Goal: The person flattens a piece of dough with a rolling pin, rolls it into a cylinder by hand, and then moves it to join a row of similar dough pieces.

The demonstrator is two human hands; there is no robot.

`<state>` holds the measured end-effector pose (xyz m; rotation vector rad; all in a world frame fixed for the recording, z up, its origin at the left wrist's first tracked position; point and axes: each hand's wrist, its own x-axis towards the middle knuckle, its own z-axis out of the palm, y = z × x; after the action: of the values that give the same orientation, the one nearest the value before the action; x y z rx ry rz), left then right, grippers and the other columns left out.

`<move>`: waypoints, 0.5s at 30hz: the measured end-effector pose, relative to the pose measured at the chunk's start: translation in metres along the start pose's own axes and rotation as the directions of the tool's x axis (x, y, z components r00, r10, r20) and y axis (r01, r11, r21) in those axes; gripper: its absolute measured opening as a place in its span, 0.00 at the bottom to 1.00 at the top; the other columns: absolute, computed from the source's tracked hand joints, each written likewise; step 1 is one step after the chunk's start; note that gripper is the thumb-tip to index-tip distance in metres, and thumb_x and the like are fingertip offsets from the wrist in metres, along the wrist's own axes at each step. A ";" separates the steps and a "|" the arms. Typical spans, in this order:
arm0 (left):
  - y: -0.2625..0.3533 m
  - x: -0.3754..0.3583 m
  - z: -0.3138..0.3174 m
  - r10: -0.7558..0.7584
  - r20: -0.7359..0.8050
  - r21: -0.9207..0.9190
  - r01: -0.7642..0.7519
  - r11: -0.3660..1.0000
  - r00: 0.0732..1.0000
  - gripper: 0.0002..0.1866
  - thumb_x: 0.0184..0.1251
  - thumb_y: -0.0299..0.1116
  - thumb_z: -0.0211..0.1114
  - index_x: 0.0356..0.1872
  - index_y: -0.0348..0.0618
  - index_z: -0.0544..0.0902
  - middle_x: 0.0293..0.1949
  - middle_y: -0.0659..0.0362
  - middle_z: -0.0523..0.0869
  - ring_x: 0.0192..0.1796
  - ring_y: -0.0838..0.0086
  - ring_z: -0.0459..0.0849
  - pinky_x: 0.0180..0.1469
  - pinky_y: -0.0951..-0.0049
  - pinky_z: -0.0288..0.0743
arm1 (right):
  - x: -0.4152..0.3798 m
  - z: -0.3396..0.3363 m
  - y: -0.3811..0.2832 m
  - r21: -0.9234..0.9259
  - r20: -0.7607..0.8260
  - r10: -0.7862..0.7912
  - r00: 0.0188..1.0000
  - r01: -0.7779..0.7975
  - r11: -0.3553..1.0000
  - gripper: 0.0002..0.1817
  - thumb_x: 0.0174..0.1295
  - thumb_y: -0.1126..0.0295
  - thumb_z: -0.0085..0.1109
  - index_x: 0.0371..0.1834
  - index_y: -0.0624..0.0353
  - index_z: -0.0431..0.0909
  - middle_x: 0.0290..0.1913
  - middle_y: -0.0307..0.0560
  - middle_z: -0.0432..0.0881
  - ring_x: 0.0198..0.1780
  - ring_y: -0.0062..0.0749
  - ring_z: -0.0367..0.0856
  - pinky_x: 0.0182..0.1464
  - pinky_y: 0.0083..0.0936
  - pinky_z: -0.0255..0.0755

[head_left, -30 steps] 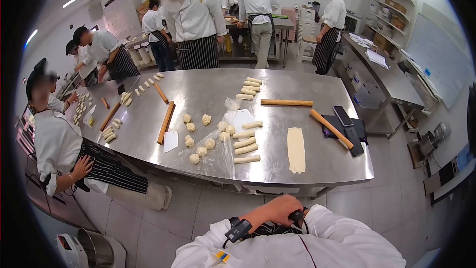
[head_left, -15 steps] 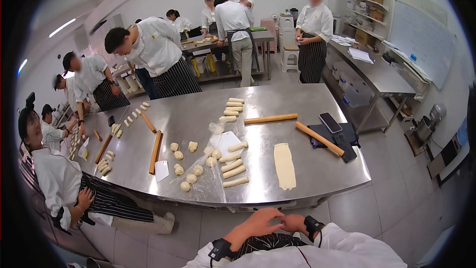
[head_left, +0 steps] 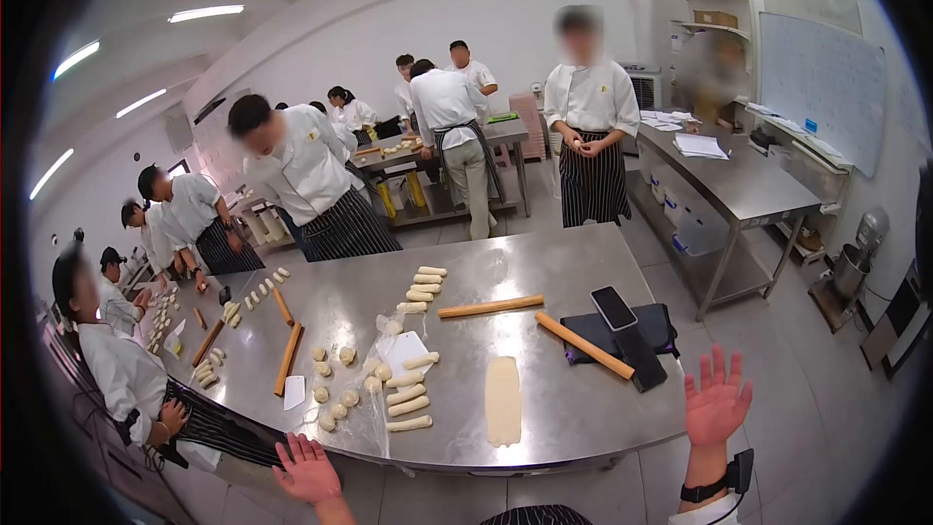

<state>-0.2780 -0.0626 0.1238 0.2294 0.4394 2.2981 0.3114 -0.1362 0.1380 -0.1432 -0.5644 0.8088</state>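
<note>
My left hand (head_left: 307, 469) is raised at the near edge of the steel table, fingers apart and nothing in it. To the right, my right hand (head_left: 717, 401) is held up beside the table's right corner, palm showing, fingers spread and bare of any object. Between them, on the table, lies a flat rolled-out dough sheet (head_left: 503, 401). Left of the sheet are several dough rolls (head_left: 408, 408) beside a white scraper (head_left: 406, 354). Several dough balls (head_left: 348, 398) sit partly under clear plastic film (head_left: 364, 436). Neither hand touches the dough.
Rolling pins (head_left: 491, 306) (head_left: 585, 346) lie on the steel table (head_left: 564, 428), near a phone (head_left: 613, 308) on a dark pouch. A person in an apron (head_left: 589, 136) stands across the table; another (head_left: 117, 369) stands at its left. A side table (head_left: 748, 185) holds papers.
My hands were together in front of my apron; now they are far apart, raised and open. The view has shifted upward. The person across the table now stands closer.
</note>
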 end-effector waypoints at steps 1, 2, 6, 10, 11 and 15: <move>0.001 -0.007 0.002 0.009 0.027 0.041 -0.010 0.999 1.000 0.35 0.68 0.57 0.54 0.71 0.50 0.62 0.66 0.53 0.71 0.59 0.63 0.76 0.59 0.60 0.73 | 0.001 -0.009 -0.006 0.013 -0.004 0.006 1.000 -0.006 1.000 0.29 0.73 0.46 0.41 0.74 0.43 0.60 0.75 0.48 0.64 0.69 0.42 0.71 0.63 0.51 0.71; -0.001 -0.010 0.006 0.018 0.059 0.074 -0.023 0.997 0.998 0.35 0.68 0.56 0.55 0.70 0.50 0.62 0.65 0.53 0.72 0.57 0.64 0.77 0.57 0.61 0.74 | 0.004 -0.017 -0.008 -0.004 -0.041 -0.005 0.999 0.004 1.000 0.29 0.73 0.47 0.42 0.74 0.44 0.60 0.74 0.47 0.64 0.67 0.40 0.72 0.62 0.48 0.72; -0.010 0.000 -0.002 0.012 -0.053 0.136 -0.005 0.991 0.999 0.32 0.67 0.55 0.56 0.66 0.49 0.66 0.54 0.58 0.77 0.45 0.70 0.78 0.47 0.66 0.76 | -0.009 -0.051 -0.002 -0.043 -0.237 0.078 0.968 -0.091 0.995 0.28 0.73 0.48 0.43 0.72 0.46 0.61 0.71 0.45 0.69 0.61 0.36 0.75 0.57 0.41 0.75; -0.030 -0.012 -0.088 -0.316 0.231 0.932 -0.116 0.342 0.920 0.16 0.71 0.37 0.58 0.56 0.45 0.74 0.40 0.55 0.85 0.36 0.68 0.84 0.38 0.69 0.78 | -0.031 -0.099 0.043 -0.658 -0.414 0.030 0.910 -0.322 0.681 0.19 0.70 0.64 0.51 0.63 0.50 0.72 0.57 0.46 0.80 0.49 0.35 0.80 0.48 0.34 0.77; -0.030 -0.036 -0.145 -0.444 0.257 0.928 -0.348 -0.134 0.858 0.16 0.71 0.36 0.58 0.55 0.40 0.76 0.38 0.54 0.86 0.40 0.64 0.85 0.43 0.64 0.80 | -0.042 -0.097 0.056 -0.757 -0.361 0.053 0.931 -0.326 0.566 0.14 0.69 0.66 0.53 0.57 0.53 0.75 0.50 0.42 0.80 0.44 0.29 0.79 0.44 0.28 0.76; 0.056 -0.152 -0.360 -0.638 -0.634 0.475 -0.431 -0.767 0.437 0.25 0.63 0.52 0.62 0.51 0.41 0.83 0.39 0.49 0.88 0.45 0.56 0.85 0.49 0.57 0.78 | -0.106 -0.110 0.048 -0.951 0.237 0.352 0.906 0.290 -0.105 0.04 0.62 0.73 0.58 0.37 0.59 0.82 0.31 0.43 0.82 0.31 0.27 0.80 0.38 0.24 0.75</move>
<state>-0.3166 -0.2963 -0.1919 1.3806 1.7465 -0.5709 0.2796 -0.1695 -0.0155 -1.5391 -1.6098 0.2011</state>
